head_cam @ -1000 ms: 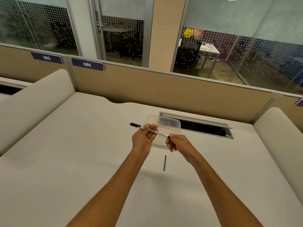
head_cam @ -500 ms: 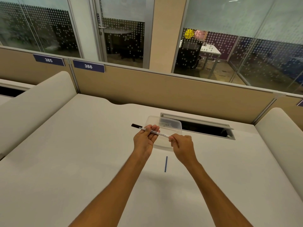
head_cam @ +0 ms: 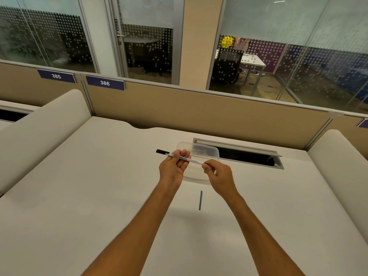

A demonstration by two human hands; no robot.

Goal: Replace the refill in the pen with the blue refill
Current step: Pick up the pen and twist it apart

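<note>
Above matte desk (head_cam: 99,196), hands grip slim pen (head_cam: 179,157).

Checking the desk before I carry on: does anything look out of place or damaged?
Nothing stands out. Both hands, left hand and right hand, hold the pen; the blue refill lies alone on the desk.

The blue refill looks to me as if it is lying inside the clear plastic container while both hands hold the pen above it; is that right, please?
Not quite: the blue refill lies on the bare desk, nearer the person than the clear plastic container, not inside it. The head view shows this. The rest stands: the left hand and right hand both hold the pen.
</note>
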